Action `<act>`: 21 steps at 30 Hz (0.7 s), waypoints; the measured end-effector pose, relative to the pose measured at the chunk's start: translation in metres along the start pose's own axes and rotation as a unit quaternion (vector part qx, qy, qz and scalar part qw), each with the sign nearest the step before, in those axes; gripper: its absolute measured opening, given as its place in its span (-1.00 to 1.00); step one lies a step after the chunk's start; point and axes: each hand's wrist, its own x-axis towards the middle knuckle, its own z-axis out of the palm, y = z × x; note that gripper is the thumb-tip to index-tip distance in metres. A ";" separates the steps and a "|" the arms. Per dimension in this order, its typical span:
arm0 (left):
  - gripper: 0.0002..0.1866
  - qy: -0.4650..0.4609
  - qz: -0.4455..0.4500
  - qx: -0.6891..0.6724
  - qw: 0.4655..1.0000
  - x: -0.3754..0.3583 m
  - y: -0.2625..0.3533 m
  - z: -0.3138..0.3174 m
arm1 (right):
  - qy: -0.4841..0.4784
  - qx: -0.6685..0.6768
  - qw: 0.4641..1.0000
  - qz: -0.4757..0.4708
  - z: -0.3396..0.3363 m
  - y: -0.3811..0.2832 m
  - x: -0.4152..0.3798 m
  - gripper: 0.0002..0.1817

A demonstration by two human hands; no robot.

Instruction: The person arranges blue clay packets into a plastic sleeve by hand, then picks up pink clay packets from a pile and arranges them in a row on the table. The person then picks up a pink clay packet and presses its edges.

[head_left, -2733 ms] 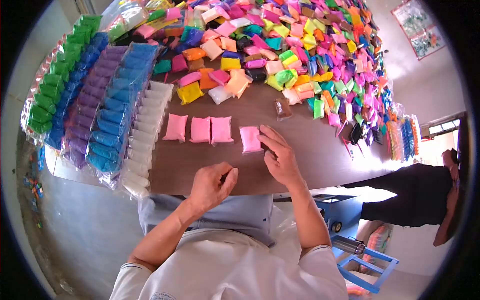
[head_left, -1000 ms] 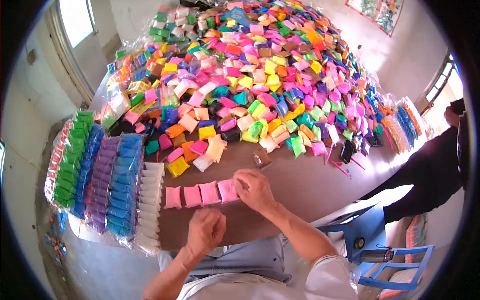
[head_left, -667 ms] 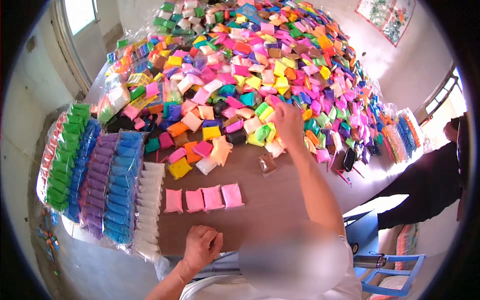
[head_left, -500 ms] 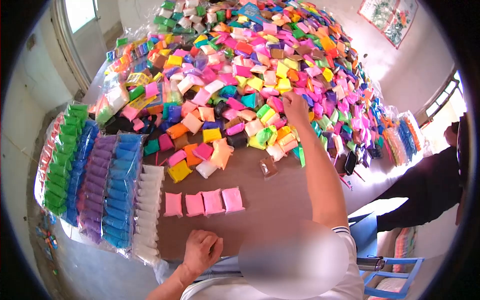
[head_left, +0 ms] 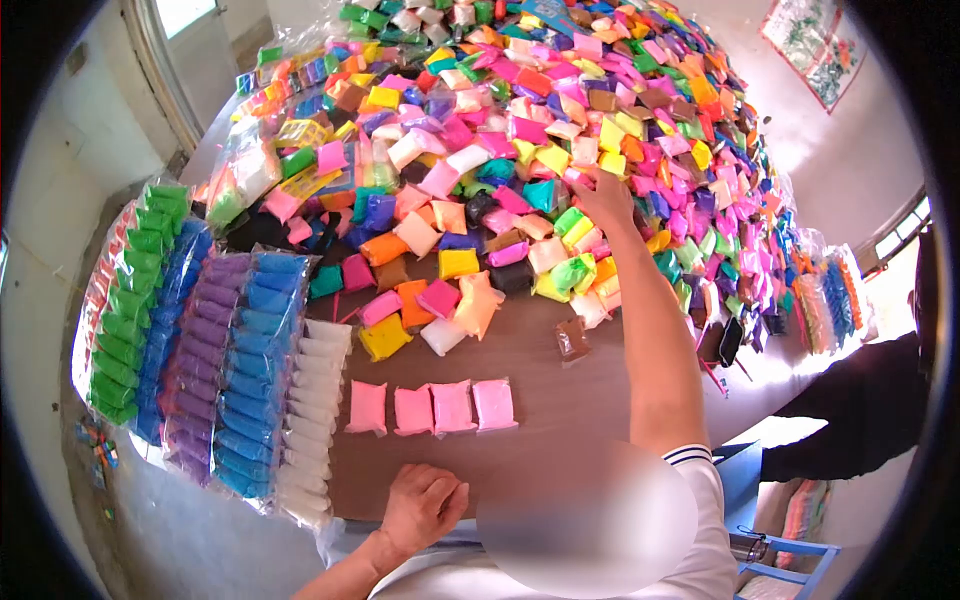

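Head view: your right hand [head_left: 606, 202], now off pink packets [head_left: 452, 407], reaches pile [head_left: 530, 130], grip unclear; left hand [head_left: 425, 507] curled, apart; placing seems done.

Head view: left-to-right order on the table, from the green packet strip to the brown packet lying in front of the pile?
Green packet strip → dark blue strip → purple strip → light blue strip → white strip → four pink packets in a row → brown packet.
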 end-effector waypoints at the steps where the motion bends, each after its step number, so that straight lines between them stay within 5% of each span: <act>1: -0.86 0.007 0.002 -0.003 1.000 0.001 0.001 0.000 | 0.001 0.025 1.000 -0.007 -0.001 -0.001 -0.002 -0.51; 13: -0.85 0.018 0.009 -0.022 1.000 0.001 -0.001 -0.001 | 0.147 -0.095 0.977 -0.125 -0.005 -0.065 -0.013 -0.74; 15: -0.86 0.015 0.009 -0.023 1.000 0.002 -0.001 -0.001 | 0.035 0.127 0.962 -0.239 0.001 -0.100 -0.023 -0.71; 21: -0.88 0.035 -0.005 -0.047 0.998 0.000 0.000 -0.003 | -0.069 0.129 0.950 -0.275 0.074 -0.156 -0.020 -0.60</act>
